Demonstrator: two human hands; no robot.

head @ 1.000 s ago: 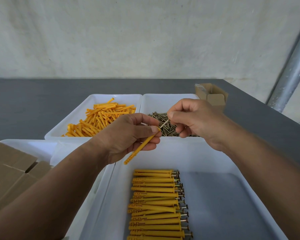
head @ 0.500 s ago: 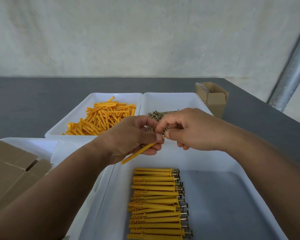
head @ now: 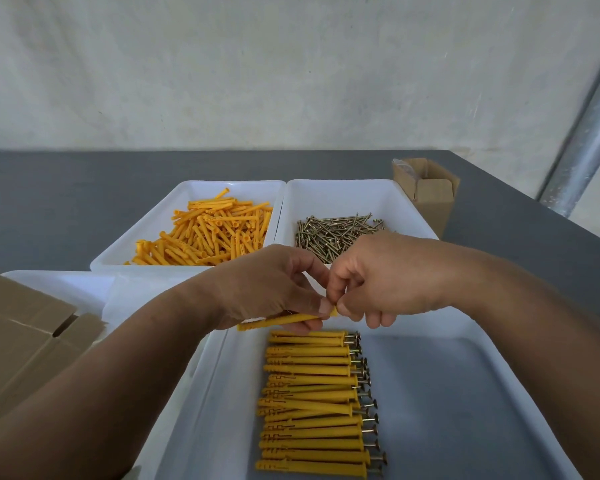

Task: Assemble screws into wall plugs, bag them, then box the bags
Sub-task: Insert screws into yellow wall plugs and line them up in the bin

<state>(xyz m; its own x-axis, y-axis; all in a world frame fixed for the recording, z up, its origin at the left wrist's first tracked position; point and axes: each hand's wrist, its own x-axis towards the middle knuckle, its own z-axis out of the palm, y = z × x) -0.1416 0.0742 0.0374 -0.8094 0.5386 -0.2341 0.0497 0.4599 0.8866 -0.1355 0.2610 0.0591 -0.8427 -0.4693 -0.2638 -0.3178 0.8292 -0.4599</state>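
Two bare hands meet above the far rim of the nearest white tray (head: 222,375). The left hand (head: 267,289) curls round a yellow wall plug (head: 281,320), held almost level with its tip pointing left. The right hand (head: 392,282) pinches the plug's right end between thumb and forefinger, and any screw there is hidden by the fingertips.

Just below the hands, a row of assembled plugs (head: 312,393) lies side by side in the nearest tray, screw heads jutting to the right. Beyond the hands stand two more white trays, touching side by side. The left tray (head: 187,188) holds a heap of loose plugs (head: 208,233), and the right tray (head: 388,192) a heap of screws (head: 333,230).

A small cardboard box (head: 426,192), open at the top, stands on the grey table (head: 56,209) just right of the screws' tray. Flat cardboard (head: 18,341) lies at the left edge, beside a fourth tray (head: 59,282). A metal pipe (head: 582,140) slants up at far right.
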